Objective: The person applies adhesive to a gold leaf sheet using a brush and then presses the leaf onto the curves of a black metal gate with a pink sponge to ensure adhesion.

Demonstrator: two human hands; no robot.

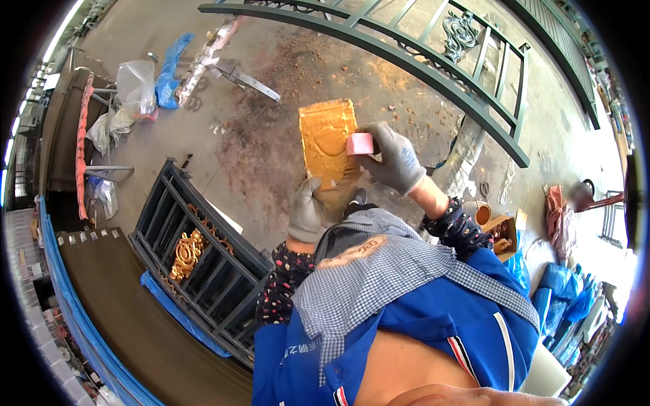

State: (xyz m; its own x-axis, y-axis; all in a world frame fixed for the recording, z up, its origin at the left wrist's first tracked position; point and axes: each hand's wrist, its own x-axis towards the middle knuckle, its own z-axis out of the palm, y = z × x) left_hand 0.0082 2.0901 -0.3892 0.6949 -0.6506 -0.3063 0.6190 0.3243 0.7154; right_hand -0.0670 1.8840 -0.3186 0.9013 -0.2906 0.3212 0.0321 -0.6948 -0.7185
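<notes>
In a grey glove, my left hand [306, 211] grips the lower left edge of a flat rectangular tray [313, 120] coated in gold paint. Its thumb lies against the tray's near part, with the other fingers hidden beneath. My right hand [396, 161], gloved in grey too, pinches a pink sponge block [359, 143] between thumb and fingers. The sponge is over the tray's right edge; whether it touches the gold surface I cannot tell. A rounded ridge shows in the gold coating near the middle of the tray.
A dark metal railing [406, 47] stretches across the far side. Another railing with gold ornaments [188, 254] leans at my left beside stacked brown panels [128, 304]. A box [502, 238] and a brown pot [483, 214] stand at my right. Plastic sheeting [172, 71] lies far left.
</notes>
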